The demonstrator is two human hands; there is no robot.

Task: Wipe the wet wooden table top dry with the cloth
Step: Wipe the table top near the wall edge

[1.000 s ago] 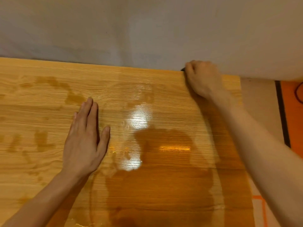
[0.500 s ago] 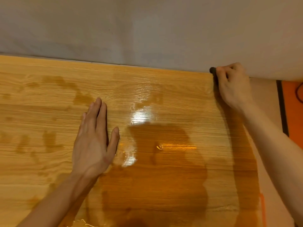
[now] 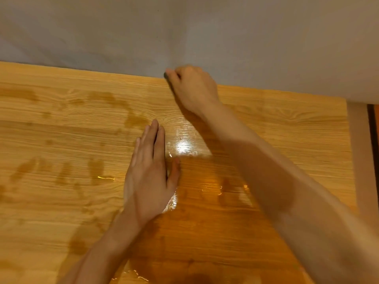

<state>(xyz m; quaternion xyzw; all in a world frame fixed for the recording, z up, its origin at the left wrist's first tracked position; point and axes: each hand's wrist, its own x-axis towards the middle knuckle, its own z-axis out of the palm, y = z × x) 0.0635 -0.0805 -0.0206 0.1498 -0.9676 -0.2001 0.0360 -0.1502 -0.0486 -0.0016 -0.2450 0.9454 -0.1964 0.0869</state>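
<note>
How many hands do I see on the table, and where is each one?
2. The left hand lies flat near the middle of the wet table. The right hand is curled at the far edge by the wall, over something small and dark.

My left hand (image 3: 148, 171) lies flat mid-table (image 3: 51, 130); my right hand (image 3: 192, 89) is behind it at the far edge by the wall (image 3: 225, 37).
</note>
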